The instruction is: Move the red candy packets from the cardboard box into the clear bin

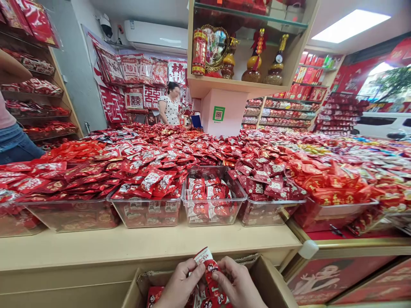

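Above an open cardboard box (272,284), just in front of the pale surface (154,244), the two bare hands meet at the bottom centre of the view. The left hand (182,282) reaches up from below, its back outward, fingers bent inward and thumb laid along the left side of the red-and-white packets (211,268). The right hand (238,283) angles in from the other side, thumb and curled fingers closed on their right edge. Each grip is narrow, pinching these packets between thumb and fingers; whether they are joined in a strip is hard to tell. More packets lie below, inside the box. Beyond, on the surface, a clear bin (212,199) holds similar packets in rows, between bins heaped with red packets (154,182).
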Motion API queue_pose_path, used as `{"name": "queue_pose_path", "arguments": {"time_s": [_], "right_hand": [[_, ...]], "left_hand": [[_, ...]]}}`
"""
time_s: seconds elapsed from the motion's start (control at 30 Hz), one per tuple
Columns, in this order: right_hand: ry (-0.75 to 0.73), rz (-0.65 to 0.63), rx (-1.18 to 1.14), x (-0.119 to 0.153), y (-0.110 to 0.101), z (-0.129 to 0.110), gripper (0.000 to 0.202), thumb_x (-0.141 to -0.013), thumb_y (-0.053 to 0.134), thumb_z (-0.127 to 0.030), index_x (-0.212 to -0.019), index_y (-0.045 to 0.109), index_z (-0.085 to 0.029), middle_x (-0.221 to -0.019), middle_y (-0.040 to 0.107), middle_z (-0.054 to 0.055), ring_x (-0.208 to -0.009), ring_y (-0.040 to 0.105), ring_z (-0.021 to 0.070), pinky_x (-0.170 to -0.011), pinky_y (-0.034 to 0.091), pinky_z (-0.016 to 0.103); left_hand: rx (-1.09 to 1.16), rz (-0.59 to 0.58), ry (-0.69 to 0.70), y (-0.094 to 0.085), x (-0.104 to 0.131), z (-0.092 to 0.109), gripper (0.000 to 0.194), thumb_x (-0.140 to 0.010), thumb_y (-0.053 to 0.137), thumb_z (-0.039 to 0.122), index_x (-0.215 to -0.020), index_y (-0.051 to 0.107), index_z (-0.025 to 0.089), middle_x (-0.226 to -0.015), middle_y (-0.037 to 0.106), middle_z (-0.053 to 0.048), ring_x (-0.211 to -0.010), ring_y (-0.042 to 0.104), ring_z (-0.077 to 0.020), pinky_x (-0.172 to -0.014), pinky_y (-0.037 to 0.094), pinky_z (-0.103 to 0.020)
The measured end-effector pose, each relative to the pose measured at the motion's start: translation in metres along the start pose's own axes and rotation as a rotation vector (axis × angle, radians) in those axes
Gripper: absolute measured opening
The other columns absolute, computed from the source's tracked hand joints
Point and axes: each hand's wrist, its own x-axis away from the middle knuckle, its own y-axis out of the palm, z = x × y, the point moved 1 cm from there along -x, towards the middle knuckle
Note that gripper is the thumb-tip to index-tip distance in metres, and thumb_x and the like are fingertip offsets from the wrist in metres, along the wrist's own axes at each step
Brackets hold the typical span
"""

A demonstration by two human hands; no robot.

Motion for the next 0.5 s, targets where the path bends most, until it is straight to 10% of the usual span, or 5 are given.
{"name": "queue_pose_path", "arguments": {"time_s": [0.17,0.33,0.5], "right_hand": [[-0.082,0.042,0.108,0.000,-0.013,-0.015,0.022,-0.081,0.038,-0.032,-0.077,0.054,-0.018,-0.071,0.061,0.004,-0.062,0.053,0.0137,-0.057,0.040,0.022],[-0.349,0.273,0.471,-0.037,-0.063,-0.091,0.024,-0.082,0.038,-0.032,-0.083,0.058,-0.020,-0.077,0.059,0.006,-0.071,0.053,0.0159,-0.066,0.039,0.025],[0.001,0.280,1.053,-0.127,-0.107,-0.144,0.030,-0.082,0.036,-0.029,-0.083,0.062,-0.015,-0.084,0.059,0.011,-0.081,0.055,0.0192,-0.070,0.040,0.028]], "left_hand": [[-0.006,-0.041,0.045,-0.001,0.002,-0.005,0.032,-0.076,0.046,0.044,-0.083,0.058,0.015,-0.062,0.056,0.002,-0.050,0.050,-0.0102,-0.049,0.038,-0.020],[-0.126,0.006,0.055,-0.001,0.005,-0.006,0.028,-0.074,0.050,0.041,-0.086,0.059,0.016,-0.077,0.059,-0.001,-0.057,0.054,-0.0116,-0.057,0.042,-0.022],[-0.284,0.072,0.077,-0.004,0.007,-0.005,0.022,-0.070,0.054,0.033,-0.086,0.061,0.019,-0.084,0.062,-0.001,-0.074,0.055,-0.0165,-0.071,0.042,-0.025]]}}
